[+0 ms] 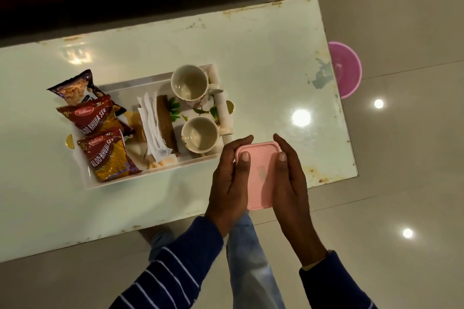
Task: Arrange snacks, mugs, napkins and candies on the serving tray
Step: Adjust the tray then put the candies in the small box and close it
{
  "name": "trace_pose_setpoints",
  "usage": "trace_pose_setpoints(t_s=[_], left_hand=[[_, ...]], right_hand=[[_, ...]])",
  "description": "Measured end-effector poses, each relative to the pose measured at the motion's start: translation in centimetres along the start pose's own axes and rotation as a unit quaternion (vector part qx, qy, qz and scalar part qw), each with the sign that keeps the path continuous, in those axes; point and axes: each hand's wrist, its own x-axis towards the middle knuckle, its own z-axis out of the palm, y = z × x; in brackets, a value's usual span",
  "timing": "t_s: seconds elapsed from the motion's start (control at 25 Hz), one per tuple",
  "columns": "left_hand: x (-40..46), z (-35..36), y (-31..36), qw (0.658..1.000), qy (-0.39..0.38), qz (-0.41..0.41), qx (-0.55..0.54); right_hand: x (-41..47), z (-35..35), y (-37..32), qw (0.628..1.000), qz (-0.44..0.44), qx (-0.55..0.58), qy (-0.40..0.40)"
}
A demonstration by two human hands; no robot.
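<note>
Both hands, left hand [229, 178] and right hand [291, 178], hold a pink lidded container [259, 173] between them, each grip curled round its sides, just right of the serving tray [150, 173].

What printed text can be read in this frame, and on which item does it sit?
"ALOO BHUJIA SEV": upper red snack packet.
"ALOO-BHUJIA SEV": lower red snack packet.
Red brand logo on both: too blurred to read.
Purple snack packet: print too small to read.
Pink container, mugs: no text.
</note>
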Motion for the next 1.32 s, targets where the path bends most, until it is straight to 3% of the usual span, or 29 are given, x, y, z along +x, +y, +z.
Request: trace_pose_setpoints(t_s=[0.16, 0.36, 0.56, 0.72, 0.8, 0.92, 1.0, 1.08, 1.12, 1.2, 1.28, 1.32], left_hand=[[-0.8, -0.5, 2.5, 1.0, 0.006, 0.02, 0.002], [-4.0, -2.3, 10.2, 0.999, 0.025, 0.031, -0.018], [-9.4, -6.6, 21.5, 0.994, 0.025, 0.101, -0.026], [-14.0, -12.8, 29.7, 0.983, 0.016, 0.182, 0.01], [-16.9, -16.0, 32.5, 0.965, -0.062, 0.252, 0.034], [-20.3, -19.2, 34.8, 0.931, -0.168, 0.324, 0.024], [-21.7, -20.4, 35.9, 0.914, -0.13, 0.383, 0.034], [-22.9, -22.1, 36.9, 0.898, -0.041, 0.436, 0.049], [-23.3, -23.1, 37.4, 0.889, 0.011, 0.451, 0.076], [-24.0, -25.1, 38.5, 0.862, 0.111, 0.469, 0.155], [-24.4, -26.3, 39.2, 0.829, 0.176, 0.484, 0.218], [-24.6, -26.5, 39.3, 0.815, 0.192, 0.492, 0.237]], right_hand=[[-1.1, -0.5, -3.1, 0.99, 0.079, 0.119, -0.011], [-4.2, -0.6, -11.9, 0.995, 0.025, 0.101, 0.006], [-9.9, -0.6, -23.3, 0.997, -0.027, 0.071, -0.017], [-15.5, -1.0, -31.3, 0.992, -0.001, 0.008, -0.127], [-18.2, -1.4, -35.4, 0.975, -0.033, -0.035, -0.215], [-20.9, -0.9, -40.9, 0.956, -0.047, -0.045, -0.287], [-21.9, 0.4, -43.3, 0.942, -0.047, -0.092, -0.32], [-23.3, 1.9, -44.9, 0.946, -0.046, -0.101, -0.304], [-24.0, 2.3, -45.2, 0.959, -0.073, -0.083, -0.262], [-25.7, 2.4, -45.2, 0.955, -0.253, -0.057, -0.142], [-27.8, 2.3, -45.0, 0.873, -0.45, -0.152, -0.112], [-28.7, 2.6, -44.7, 0.828, -0.506, -0.214, -0.113]])
